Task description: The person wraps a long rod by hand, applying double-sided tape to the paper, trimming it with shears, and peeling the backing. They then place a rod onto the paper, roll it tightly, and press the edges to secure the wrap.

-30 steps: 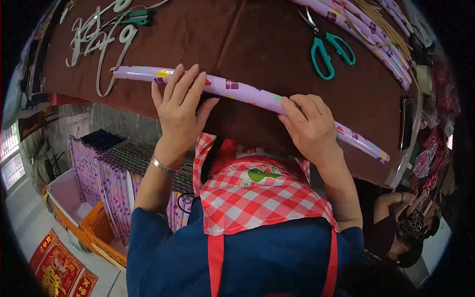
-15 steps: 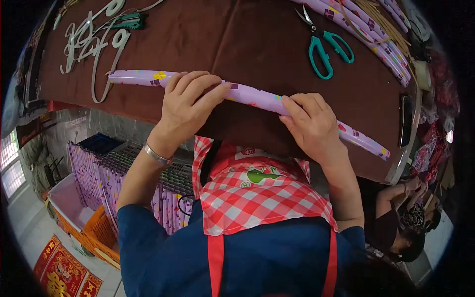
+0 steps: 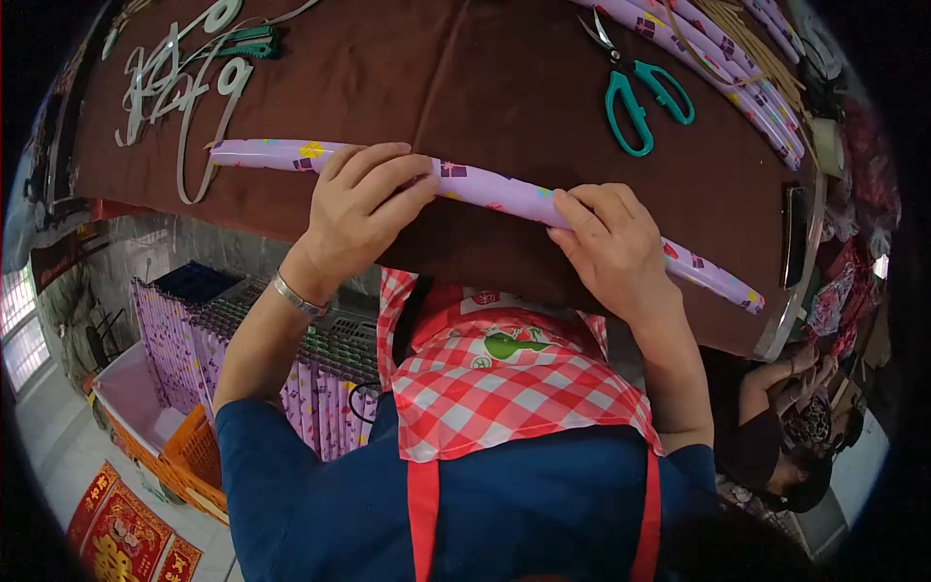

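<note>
A long, slim purple roll point(image 3: 499, 190) with a glossy printed pattern lies across the near part of the brown-covered table point(image 3: 388, 87). My left hand point(image 3: 367, 209) has its fingers curled over the roll, left of its middle. Further right, my right hand point(image 3: 616, 242) grips the same roll, thumb on the near side and fingers over the top. Both ends of the roll stick out past my hands. A thin pale strip point(image 3: 184, 160) trails beside its left end. Parts of the roll under my palms are hidden.
Teal-handled scissors point(image 3: 635, 102) lie open beyond my right hand. More purple rolls point(image 3: 737, 73) and thin sticks are at the right. A green cutter point(image 3: 250, 42) sits by the tangled strips. A phone point(image 3: 795, 238) rests near the right edge; a co-worker point(image 3: 790, 427) is at lower right.
My left hand has slid a little to the left along the roll, and its forearm has shifted left with it. The right hand and the roll stay nearly where they were.
</note>
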`<action>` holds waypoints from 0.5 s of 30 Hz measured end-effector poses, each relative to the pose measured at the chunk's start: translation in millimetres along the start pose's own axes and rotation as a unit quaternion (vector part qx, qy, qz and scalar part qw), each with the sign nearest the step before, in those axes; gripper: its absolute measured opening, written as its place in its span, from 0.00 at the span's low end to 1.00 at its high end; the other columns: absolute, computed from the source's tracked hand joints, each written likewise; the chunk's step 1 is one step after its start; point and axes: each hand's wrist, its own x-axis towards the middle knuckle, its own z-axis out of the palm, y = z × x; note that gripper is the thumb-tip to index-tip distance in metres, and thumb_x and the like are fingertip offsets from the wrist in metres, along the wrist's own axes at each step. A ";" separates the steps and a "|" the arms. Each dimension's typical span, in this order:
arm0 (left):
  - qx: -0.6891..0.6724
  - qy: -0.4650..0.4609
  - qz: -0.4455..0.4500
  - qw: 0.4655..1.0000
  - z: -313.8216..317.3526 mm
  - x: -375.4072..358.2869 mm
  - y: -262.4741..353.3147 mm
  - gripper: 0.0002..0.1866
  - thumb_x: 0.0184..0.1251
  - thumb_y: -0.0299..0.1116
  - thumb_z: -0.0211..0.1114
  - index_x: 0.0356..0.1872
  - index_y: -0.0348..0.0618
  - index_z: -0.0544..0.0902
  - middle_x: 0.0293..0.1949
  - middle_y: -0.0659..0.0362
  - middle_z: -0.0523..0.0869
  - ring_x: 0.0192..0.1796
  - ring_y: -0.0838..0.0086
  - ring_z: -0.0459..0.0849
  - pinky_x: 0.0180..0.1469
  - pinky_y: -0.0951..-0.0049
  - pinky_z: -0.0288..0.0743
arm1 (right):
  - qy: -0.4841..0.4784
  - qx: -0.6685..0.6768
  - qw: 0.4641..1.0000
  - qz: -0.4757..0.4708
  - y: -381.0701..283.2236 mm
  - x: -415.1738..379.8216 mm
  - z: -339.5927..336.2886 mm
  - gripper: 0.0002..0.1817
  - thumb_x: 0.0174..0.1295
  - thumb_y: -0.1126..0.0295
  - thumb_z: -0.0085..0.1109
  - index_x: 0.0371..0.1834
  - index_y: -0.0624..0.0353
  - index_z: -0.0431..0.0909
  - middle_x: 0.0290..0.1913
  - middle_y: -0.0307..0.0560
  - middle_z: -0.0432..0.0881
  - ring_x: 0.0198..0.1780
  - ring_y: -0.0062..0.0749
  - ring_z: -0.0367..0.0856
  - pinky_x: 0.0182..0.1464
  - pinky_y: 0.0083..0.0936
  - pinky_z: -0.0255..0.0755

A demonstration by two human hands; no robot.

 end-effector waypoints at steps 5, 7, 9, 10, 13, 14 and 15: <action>-0.037 0.017 -0.015 0.999 9.5 -3.8 0.4 0.16 0.55 0.34 0.67 0.47 0.50 0.84 0.48 0.61 0.85 0.51 0.65 0.84 0.50 0.64 0.75 | -0.008 -0.011 1.000 -0.003 0.9 1.9 -0.2 0.25 0.49 0.77 0.73 0.53 0.61 0.79 0.46 0.50 0.80 0.45 0.50 0.80 0.46 0.41 0.76; 0.011 -0.023 0.001 1.000 1.9 0.4 3.8 0.19 0.56 0.34 0.66 0.51 0.53 0.82 0.46 0.63 0.81 0.51 0.68 0.81 0.48 0.66 0.73 | -0.008 -0.008 1.000 -0.018 3.6 -0.2 -0.2 0.24 0.50 0.77 0.72 0.54 0.62 0.78 0.47 0.51 0.79 0.45 0.51 0.78 0.47 0.43 0.76; -0.006 -0.002 -0.007 1.000 5.0 1.0 3.3 0.13 0.58 0.36 0.65 0.45 0.53 0.82 0.46 0.64 0.82 0.51 0.69 0.81 0.49 0.65 0.73 | -0.025 -0.001 0.999 -0.023 5.5 -2.2 1.2 0.24 0.55 0.77 0.70 0.56 0.64 0.77 0.48 0.54 0.79 0.46 0.54 0.78 0.47 0.45 0.75; -0.019 0.025 0.004 0.999 10.1 -1.1 1.1 0.10 0.58 0.36 0.65 0.42 0.52 0.81 0.46 0.64 0.82 0.51 0.68 0.81 0.49 0.65 0.74 | -0.034 -0.005 0.999 -0.015 6.6 -4.0 1.9 0.23 0.57 0.77 0.69 0.57 0.65 0.76 0.48 0.55 0.78 0.46 0.55 0.77 0.47 0.46 0.74; -0.001 0.062 0.014 0.998 12.5 -1.2 1.5 0.09 0.59 0.37 0.66 0.40 0.53 0.81 0.45 0.65 0.82 0.50 0.69 0.81 0.49 0.64 0.74 | -0.027 -0.009 0.999 -0.040 11.4 -4.5 1.9 0.22 0.59 0.77 0.67 0.57 0.66 0.75 0.48 0.56 0.78 0.46 0.56 0.77 0.47 0.46 0.74; 0.007 0.066 0.011 0.998 13.0 -1.7 2.9 0.09 0.59 0.37 0.66 0.40 0.53 0.81 0.45 0.65 0.82 0.50 0.69 0.81 0.49 0.64 0.74 | -0.036 -0.011 0.999 -0.032 10.6 -5.1 1.3 0.21 0.60 0.77 0.66 0.57 0.66 0.75 0.49 0.56 0.78 0.46 0.56 0.77 0.47 0.46 0.74; -0.009 0.050 -0.007 0.999 13.2 -1.8 5.6 0.10 0.60 0.35 0.65 0.42 0.51 0.81 0.47 0.63 0.82 0.52 0.67 0.82 0.50 0.63 0.75 | -0.036 -0.012 0.999 -0.039 11.2 -4.5 1.3 0.21 0.60 0.77 0.66 0.57 0.66 0.75 0.49 0.56 0.78 0.46 0.56 0.77 0.47 0.46 0.74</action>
